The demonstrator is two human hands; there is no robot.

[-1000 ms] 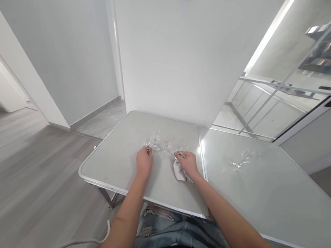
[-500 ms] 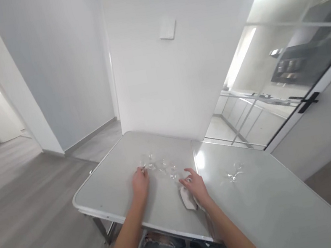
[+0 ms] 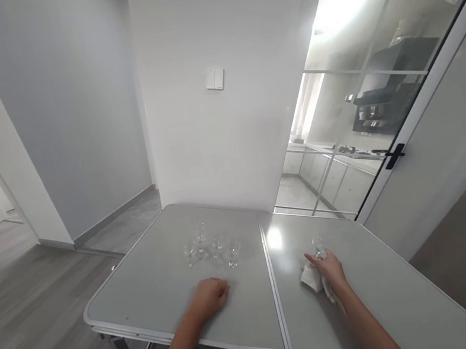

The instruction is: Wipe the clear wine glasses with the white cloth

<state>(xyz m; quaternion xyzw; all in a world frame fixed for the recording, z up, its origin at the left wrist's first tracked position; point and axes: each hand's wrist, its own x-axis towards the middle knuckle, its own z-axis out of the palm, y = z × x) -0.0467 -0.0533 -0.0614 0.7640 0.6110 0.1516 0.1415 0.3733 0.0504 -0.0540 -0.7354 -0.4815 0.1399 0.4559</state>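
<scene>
While right hand point(image 3: 329, 269) grips white cloth point(image 3: 310, 277), fingers reaching lone glass point(image 3: 317, 242), left hand point(image 3: 209, 295) rests loosely curled, holding nothing, on tabletop point(image 3: 153, 285) below glass cluster point(image 3: 212, 249).

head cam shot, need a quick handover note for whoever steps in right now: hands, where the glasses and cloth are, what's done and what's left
Left hand: curled loosely, resting on the left panel of the folding table, holding nothing.
Right hand: holds a white cloth on the right panel, fingertips at a single clear glass that stands there.
Cluster of small clear glasses: on the left panel, beyond the left hand and apart from it.
Done: cannot tell from this view whether any glass has been wiped.
Left: probably the single glass at the cloth; the state of the cluster is unclear.
</scene>
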